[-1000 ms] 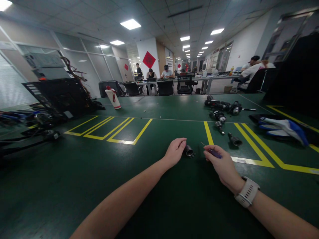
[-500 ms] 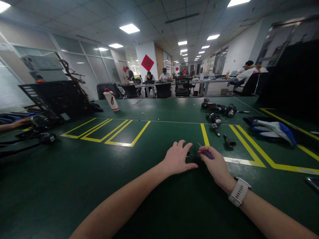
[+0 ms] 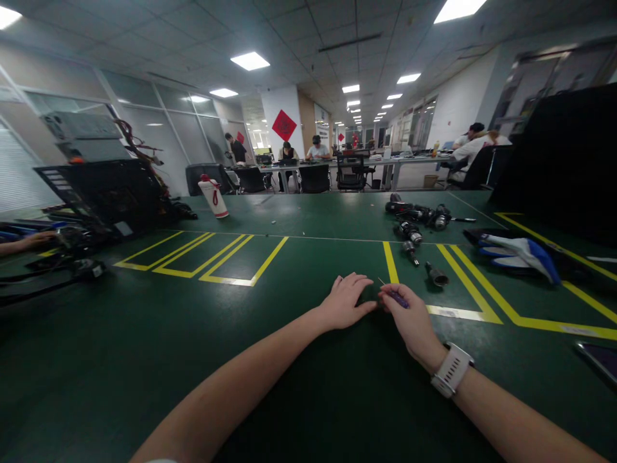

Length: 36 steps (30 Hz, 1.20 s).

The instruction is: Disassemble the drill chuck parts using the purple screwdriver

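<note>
My right hand (image 3: 412, 321), with a pale watch on its wrist, pinches a small screwdriver (image 3: 399, 298) by its purple handle. The thin metal shaft points up and left, toward my left fingertips. My left hand (image 3: 343, 302) rests low over the green table (image 3: 270, 360), its fingers stretched forward and the thumb apart. A narrow gap separates the two hands. Whatever lies beneath the left fingers is hidden. Beyond my right hand, a dark metal cup-shaped part (image 3: 436, 275) lies on its side near a small black part with a metal tip (image 3: 409, 252).
Dark tool parts (image 3: 419, 213) lie farther back. Blue-and-white gloves (image 3: 523, 254) are at the right, a phone (image 3: 598, 360) at the right edge. A white cup (image 3: 213, 198) stands at the back left. Another person's hand (image 3: 38, 240) touches equipment at far left.
My left hand has drawn its fingers lower and closer together; the small dark part seen beside it is now hidden. My right hand keeps the screwdriver, nearly in place. The view has shifted slightly.
</note>
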Motion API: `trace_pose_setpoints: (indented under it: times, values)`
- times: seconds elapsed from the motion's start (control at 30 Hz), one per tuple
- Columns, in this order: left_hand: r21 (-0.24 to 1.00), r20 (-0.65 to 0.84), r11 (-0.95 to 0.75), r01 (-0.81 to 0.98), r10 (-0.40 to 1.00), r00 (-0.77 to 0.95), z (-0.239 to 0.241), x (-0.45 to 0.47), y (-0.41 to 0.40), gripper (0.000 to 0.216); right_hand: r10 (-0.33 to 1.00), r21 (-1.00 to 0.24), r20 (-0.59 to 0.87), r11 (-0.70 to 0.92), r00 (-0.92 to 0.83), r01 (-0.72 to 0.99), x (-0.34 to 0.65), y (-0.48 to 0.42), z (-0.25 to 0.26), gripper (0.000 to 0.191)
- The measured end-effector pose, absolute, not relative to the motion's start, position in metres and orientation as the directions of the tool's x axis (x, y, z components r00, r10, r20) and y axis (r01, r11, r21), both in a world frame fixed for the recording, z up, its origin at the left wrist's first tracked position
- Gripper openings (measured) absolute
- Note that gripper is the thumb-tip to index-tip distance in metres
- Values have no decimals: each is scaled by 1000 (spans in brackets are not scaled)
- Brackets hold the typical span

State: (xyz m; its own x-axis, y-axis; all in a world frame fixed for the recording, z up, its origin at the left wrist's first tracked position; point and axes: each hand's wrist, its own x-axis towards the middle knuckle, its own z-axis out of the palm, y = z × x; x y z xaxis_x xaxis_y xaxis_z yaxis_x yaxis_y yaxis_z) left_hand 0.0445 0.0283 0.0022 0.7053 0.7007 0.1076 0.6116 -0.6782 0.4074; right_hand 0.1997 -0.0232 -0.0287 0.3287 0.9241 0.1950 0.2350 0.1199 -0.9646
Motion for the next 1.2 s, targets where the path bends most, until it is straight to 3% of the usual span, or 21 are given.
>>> trace_pose_setpoints:
  times: [0.23, 0.4, 0.57, 0.77, 1.03, 1.2]
  values:
    - [482, 31, -603, 635, 736, 676, 7, 12, 27, 34, 952, -872, 278, 194, 129, 449, 195, -30, -21, 21]
    - [474, 71, -604, 641, 752, 655, 7, -7, 21, 40, 946, -711, 294, 313, -137, 630, 183, -45, -18, 23]
    - [406, 151, -656, 636, 734, 662, 5, -11, 16, 40, 893, -525, 281, 450, -352, 722, 174, -55, -17, 42]
    - [374, 194, -670, 641, 732, 653, 3, -7, 13, 38, 887, -382, 237, 461, -397, 801, 175, -54, -18, 52]
    - [343, 206, -681, 647, 727, 655, 1, -1, 17, 36, 894, -271, 256, 433, -369, 860, 176, -38, -15, 15]
    - [351, 190, -655, 669, 750, 634, 2, 3, 18, 37, 902, -227, 268, 400, -338, 888, 179, -35, -8, 14]
